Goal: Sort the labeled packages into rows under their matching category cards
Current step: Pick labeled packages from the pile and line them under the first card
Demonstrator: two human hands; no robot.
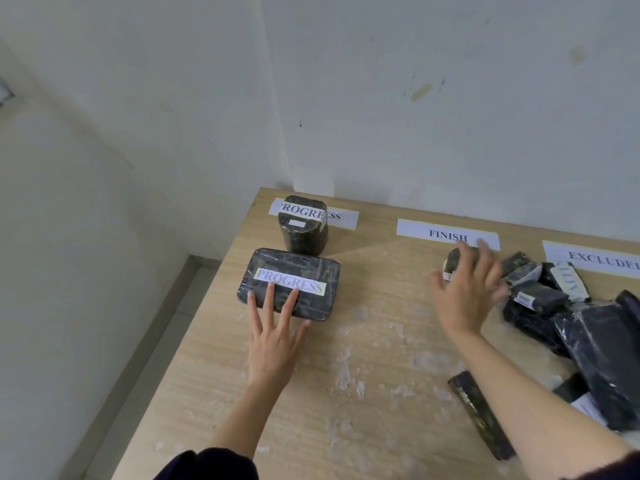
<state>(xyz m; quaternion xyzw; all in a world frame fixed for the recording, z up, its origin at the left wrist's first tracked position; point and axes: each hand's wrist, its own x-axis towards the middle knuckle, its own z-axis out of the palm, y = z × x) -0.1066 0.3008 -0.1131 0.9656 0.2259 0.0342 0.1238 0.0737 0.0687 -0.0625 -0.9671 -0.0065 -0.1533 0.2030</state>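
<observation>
Three white category cards lie along the far edge of the table: PROGRESS (341, 217), FINISH (429, 232) and EXCLUDED (595, 259). A small dark wrapped package (304, 225) labeled PROGRESS stands on the PROGRESS card. In front of it lies a flat dark package (294, 271), also labeled PROGRESS. My left hand (273, 336) rests open with its fingertips on that flat package's near edge. My right hand (467, 289), blurred and with spread fingers, covers a small dark package (452, 259) just below the FINISH card; whether it grips it is unclear.
A heap of dark wrapped packages (588, 327) fills the right side under the EXCLUDED card. A long dark bar-shaped package (479, 414) lies near my right forearm. The wooden table (363, 375) sits in a corner, with walls behind and its left edge open to the floor.
</observation>
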